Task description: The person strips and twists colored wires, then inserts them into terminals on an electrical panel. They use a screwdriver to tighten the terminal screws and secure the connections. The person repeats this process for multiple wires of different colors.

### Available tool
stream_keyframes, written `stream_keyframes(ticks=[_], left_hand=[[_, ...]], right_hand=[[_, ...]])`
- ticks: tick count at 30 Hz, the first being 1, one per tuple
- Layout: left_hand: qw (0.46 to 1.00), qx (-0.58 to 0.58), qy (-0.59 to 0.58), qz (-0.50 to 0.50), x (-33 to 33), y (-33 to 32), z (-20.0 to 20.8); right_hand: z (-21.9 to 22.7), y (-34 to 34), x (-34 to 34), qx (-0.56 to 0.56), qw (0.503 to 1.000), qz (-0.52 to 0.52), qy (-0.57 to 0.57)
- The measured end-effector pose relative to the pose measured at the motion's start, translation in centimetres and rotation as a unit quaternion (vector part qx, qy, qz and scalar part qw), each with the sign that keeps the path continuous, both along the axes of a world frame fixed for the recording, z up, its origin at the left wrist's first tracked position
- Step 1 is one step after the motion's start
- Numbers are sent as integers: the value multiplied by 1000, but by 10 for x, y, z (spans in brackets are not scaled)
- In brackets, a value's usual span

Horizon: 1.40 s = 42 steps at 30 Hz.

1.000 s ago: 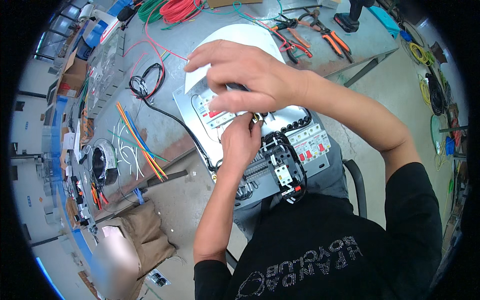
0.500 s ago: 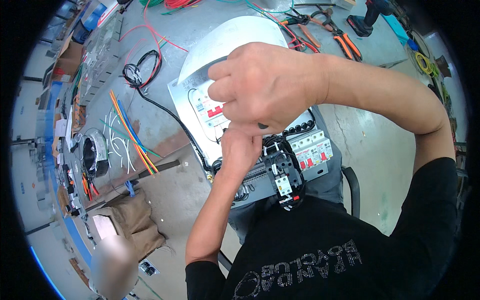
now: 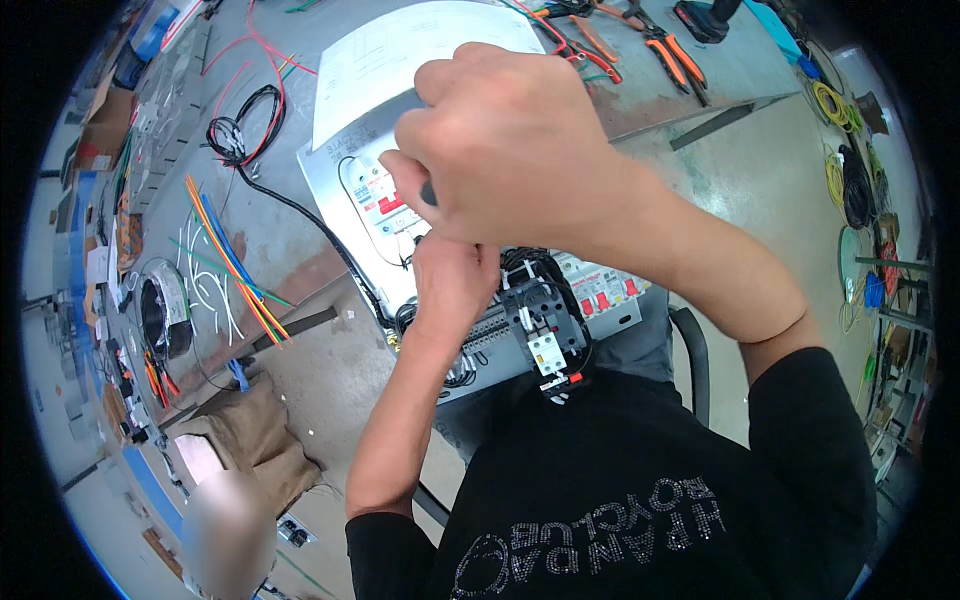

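Grey and worn in patches to rusty brown, the tabletop (image 3: pixel 290 170) runs across the workshop, a pale concrete floor (image 3: pixel 735 215) beyond its near edge. We have a metal panel (image 3: pixel 322 180) before us, its far part at the tabletop's near edge and its near part over our lap. At the panel's far left corner sits a breaker with a red switch (image 3: pixel 387 203); toward its right edge is a row of breakers with red toggles (image 3: pixel 603 297). Along its near edge we see a dark terminal strip (image 3: pixel 487 332), and next to that a black block with a white module (image 3: pixel 547 350), tangled in black wires.

Our right hand (image 3: pixel 510 150) hovers above the middle of the panel, its fingers curled tightly into a fist around a dark rounded piece (image 3: pixel 429 193), of which only the end shows. Our left hand (image 3: pixel 452 280) reaches in below it from the near side; its fingertips are hidden under the right hand, so we cannot tell whether they pinch anything.

A white sheet of paper (image 3: pixel 370 60) covers the panel's far edge. Left of the panel, a black cable (image 3: pixel 300 213) leads to a loose coil, and coloured tubes (image 3: pixel 235 262) lie by the tabletop's near edge. Orange-handled pliers (image 3: pixel 677 62) lie toward its right corner.
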<state>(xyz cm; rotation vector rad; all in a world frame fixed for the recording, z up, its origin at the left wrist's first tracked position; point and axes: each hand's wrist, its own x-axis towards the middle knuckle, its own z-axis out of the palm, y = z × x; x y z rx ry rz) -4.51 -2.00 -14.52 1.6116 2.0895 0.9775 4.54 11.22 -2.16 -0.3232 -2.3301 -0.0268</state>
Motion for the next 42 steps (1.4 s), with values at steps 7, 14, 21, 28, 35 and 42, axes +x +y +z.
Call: stream_keyframes(ticks=[7, 14, 21, 28, 35, 42], left_hand=[[999, -31, -2, 3, -3, 7, -3], [997, -61, 33, 19, -1, 9, 12], [999, -46, -3, 6, 4, 7, 11], [998, -66, -20, 10, 3, 4, 13], [998, -62, -1, 18, -3, 0, 9], [997, -82, -11, 5, -1, 3, 13]], right_hand=[[10, -9, 5, -48, 998, -44, -27], [22, 16, 12, -1, 993, 109, -37], [12, 17, 26, 16, 984, 172, -37], [25, 9, 25, -9, 979, 182, -96], [64, 20, 25, 37, 990, 130, -30], [72, 82, 118, -210, 976, 48, 36]])
